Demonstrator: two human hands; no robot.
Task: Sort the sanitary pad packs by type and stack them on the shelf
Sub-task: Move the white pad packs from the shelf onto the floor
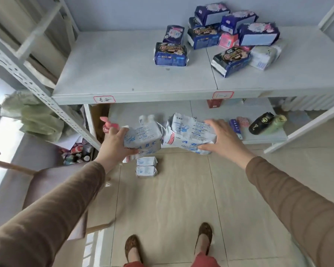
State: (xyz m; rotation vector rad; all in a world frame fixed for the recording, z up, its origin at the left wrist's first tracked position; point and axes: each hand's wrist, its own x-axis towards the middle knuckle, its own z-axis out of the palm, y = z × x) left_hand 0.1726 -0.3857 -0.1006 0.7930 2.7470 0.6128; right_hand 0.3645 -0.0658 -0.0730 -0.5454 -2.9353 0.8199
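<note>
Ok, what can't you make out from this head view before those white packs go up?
- Shelf labels: writing too small.
- Lower shelf: back hidden under the upper shelf.
- Left hand pack and right hand pack: fronts face away.
- Pile: back packs hidden.

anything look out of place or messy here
Yes. The dark blue and purple packs on the upper shelf lie in a jumbled heap, tilted and mixed with a pink pack and a white pack, not sorted. Two small white packs sit on the floor, off the shelf.
</note>
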